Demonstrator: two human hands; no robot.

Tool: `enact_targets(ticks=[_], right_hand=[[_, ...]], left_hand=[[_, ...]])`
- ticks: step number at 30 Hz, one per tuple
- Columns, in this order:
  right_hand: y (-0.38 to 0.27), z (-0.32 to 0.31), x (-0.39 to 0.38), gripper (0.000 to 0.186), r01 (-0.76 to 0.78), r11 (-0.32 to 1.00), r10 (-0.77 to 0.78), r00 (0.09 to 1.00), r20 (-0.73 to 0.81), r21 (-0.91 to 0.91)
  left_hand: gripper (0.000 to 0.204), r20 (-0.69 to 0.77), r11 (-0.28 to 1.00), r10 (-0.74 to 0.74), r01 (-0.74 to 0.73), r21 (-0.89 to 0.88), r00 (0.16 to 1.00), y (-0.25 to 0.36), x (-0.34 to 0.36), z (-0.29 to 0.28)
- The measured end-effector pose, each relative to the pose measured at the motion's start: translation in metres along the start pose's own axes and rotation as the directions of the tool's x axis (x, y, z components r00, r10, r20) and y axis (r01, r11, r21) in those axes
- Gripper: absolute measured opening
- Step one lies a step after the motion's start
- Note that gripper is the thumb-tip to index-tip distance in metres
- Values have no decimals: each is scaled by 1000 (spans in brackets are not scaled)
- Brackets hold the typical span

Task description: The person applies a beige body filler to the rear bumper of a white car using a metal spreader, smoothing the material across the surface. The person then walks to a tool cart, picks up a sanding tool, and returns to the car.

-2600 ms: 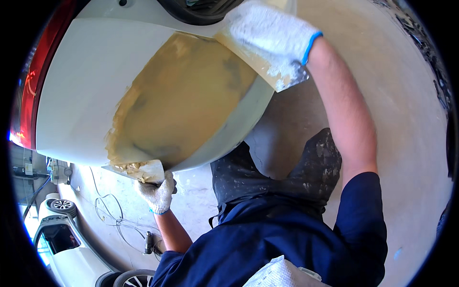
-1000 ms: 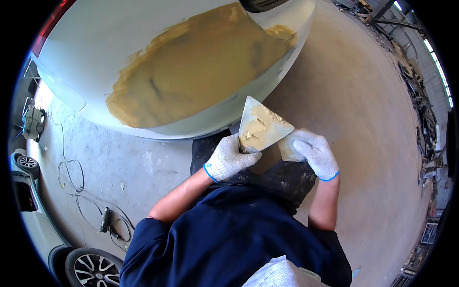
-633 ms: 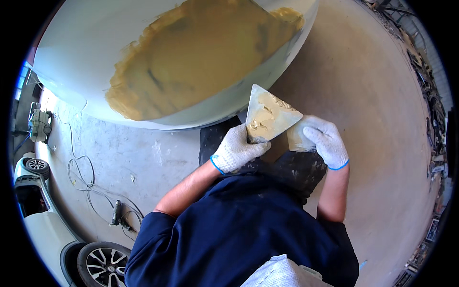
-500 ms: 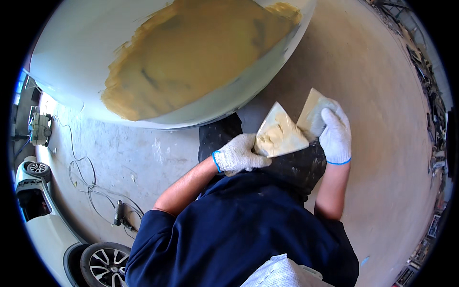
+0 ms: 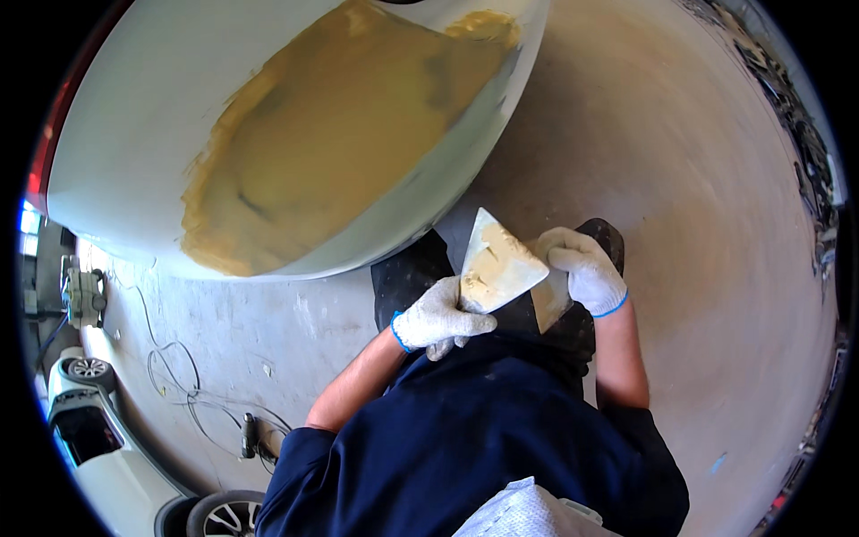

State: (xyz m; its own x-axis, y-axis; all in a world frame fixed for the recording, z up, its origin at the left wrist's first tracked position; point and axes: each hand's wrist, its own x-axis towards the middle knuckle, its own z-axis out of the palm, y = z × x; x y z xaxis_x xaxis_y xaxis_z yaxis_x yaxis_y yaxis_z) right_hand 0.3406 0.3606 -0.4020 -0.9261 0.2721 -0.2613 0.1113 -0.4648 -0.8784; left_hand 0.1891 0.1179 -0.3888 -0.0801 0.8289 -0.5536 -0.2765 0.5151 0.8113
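Note:
My left hand (image 5: 440, 315), in a white knit glove with a blue cuff, is closed on the lower left corner of a pale, flat putty spreader (image 5: 517, 288). Beige filler lies smeared over its upper face. My gloved right hand (image 5: 586, 274) grips a second flat scraper (image 5: 553, 300), which points downward, partly behind the first one's right corner. Whether the two blades touch I cannot tell. Beyond both hands, a pale car body panel (image 5: 125, 170) carries a broad patch of yellow-brown filler (image 5: 331, 143), with darker smudges and ragged edges.
On the left floor a cable (image 5: 192, 380) runs in loops beside a dark hand-held power tool (image 5: 250, 436). A pale car (image 5: 116, 465) stands at the lower left, with a wheeled machine (image 5: 84, 291) farther up. Assorted parts (image 5: 778, 98) line the right edge.
My right hand has come down and turned its scraper from pointing up to pointing down, beside the other blade. The view has shifted, so the panel sits farther left and lower.

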Motion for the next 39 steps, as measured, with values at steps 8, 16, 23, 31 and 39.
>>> enact_targets(ticks=[8,16,23,31,39], right_hand=[[8,1,2,31,-38,999,38,999,-3,19],[6,-1,-1,28,-45,996,49,998,44,-80],[-18,30,-5,38,495,848,-422,847,-324,190],[-19,14,-16,34,275,869,-329,942,-66,-412],[-21,20,-15,32,338,873,-380,923,-57,-351]], left_hand=[[31,-70,976,173,-180,-119,983,-19,14,3],[32,-132,984,146,-158,-86,980,1,9,9],[39,-276,918,303,-201,343,912,-20,33,5],[42,-332,945,308,-247,213,892,-7,22,11],[39,-360,942,278,-179,284,891,-13,26,6]])
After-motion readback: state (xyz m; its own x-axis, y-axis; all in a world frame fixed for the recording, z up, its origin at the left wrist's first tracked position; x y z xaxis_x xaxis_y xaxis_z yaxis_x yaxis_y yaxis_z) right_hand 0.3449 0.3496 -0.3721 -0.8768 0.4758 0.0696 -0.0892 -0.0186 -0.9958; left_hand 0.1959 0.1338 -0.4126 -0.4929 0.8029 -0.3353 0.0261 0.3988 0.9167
